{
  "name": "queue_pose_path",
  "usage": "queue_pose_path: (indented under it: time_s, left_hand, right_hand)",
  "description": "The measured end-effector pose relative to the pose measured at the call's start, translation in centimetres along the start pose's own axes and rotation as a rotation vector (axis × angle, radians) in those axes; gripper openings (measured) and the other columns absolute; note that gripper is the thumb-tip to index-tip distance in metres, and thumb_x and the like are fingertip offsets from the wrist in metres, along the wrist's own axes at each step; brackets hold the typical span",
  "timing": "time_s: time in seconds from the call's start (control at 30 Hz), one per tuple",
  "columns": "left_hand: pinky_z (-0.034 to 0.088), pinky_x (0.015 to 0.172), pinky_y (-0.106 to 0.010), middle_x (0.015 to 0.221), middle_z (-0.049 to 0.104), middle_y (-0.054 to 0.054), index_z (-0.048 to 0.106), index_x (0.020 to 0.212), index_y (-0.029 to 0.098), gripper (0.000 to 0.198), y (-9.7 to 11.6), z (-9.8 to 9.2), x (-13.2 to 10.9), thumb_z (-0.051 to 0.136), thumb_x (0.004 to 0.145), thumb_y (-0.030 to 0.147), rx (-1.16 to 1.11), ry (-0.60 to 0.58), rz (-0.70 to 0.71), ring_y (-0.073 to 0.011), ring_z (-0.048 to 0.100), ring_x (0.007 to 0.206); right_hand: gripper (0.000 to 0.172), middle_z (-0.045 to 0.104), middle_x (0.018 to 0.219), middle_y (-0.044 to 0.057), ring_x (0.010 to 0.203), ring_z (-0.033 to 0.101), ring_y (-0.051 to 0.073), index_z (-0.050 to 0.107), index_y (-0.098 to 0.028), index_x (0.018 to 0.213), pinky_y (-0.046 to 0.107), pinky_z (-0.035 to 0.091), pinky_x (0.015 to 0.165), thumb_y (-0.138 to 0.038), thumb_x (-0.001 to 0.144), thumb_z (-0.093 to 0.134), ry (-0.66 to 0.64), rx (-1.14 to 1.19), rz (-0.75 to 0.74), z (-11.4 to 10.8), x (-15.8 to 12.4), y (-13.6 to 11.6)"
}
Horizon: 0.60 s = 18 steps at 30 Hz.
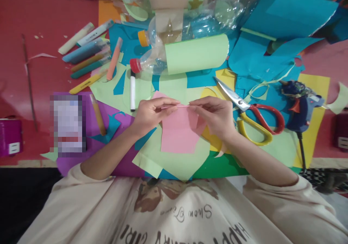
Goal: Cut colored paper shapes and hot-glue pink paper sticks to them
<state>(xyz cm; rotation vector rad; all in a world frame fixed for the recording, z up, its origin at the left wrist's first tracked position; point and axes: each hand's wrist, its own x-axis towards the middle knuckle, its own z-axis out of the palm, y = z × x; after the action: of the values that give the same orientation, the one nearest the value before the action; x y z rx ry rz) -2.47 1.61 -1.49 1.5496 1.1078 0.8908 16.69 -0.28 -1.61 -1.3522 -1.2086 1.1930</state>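
A sheet of pink paper [179,131] hangs between my two hands, with a narrow fold along its far edge. My left hand [154,113] pinches the left part of that fold between thumb and fingers. On the right part, my right hand [213,113] pinches the same fold. Below the pink paper lie pieces of light green paper [174,164]. Just right of my right hand rest scissors [240,104] with one red and one yellow handle, blades apart. A white marker with a black cap [132,92] lies left of my left hand.
A plastic bottle with a red cap [135,66], wrapped in green paper, lies beyond my hands. Beside it is another with an orange cap [143,38]. Several markers [87,50] lie at left, near a blurred phone-like object [67,124]. A blue glue gun [306,110] lies at right.
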Motion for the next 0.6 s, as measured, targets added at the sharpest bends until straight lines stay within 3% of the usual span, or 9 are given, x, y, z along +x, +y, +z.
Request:
queue_pose_path:
  time_s: [0.2, 0.43, 0.6]
  left_hand:
    - [0.058, 0.066, -0.019, 0.086, 0.076, -0.003, 0.075, 0.084, 0.019, 0.016, 0.04, -0.26, 0.27, 0.071, 0.076, 0.031, -0.088, 0.028, -0.086, -0.0149, 0.071, 0.079]
    - [0.054, 0.061, -0.016, 0.082, 0.076, -0.002, 0.076, 0.082, 0.019, 0.014, -0.13, -0.24, 0.22, 0.071, 0.074, 0.029, -0.039, 0.066, -0.017, -0.0122, 0.070, 0.073]
    - [0.052, 0.058, -0.016, 0.083, 0.076, -0.003, 0.076, 0.083, 0.020, 0.018, -0.21, -0.35, 0.25, 0.069, 0.076, 0.035, -0.013, 0.074, -0.010, -0.0121, 0.069, 0.072]
  right_hand:
    - [0.013, 0.072, 0.069, 0.000, 0.064, 0.065, 0.013, 0.073, -0.022, 0.069, 0.026, 0.054, 0.058, -0.010, 0.066, 0.070, 0.020, 0.034, -0.042, -0.05, 0.21, -0.21]
    - [0.006, 0.068, 0.062, 0.000, 0.056, 0.061, 0.011, 0.074, -0.020, 0.070, 0.024, 0.048, 0.048, -0.018, 0.065, 0.074, -0.038, 0.021, 0.091, -0.25, 0.50, -0.58]
    - [0.008, 0.070, 0.063, 0.000, 0.057, 0.062, 0.011, 0.074, -0.022, 0.067, 0.023, 0.049, 0.050, -0.015, 0.064, 0.073, -0.031, 0.079, 0.069, -0.26, 0.56, -0.48]
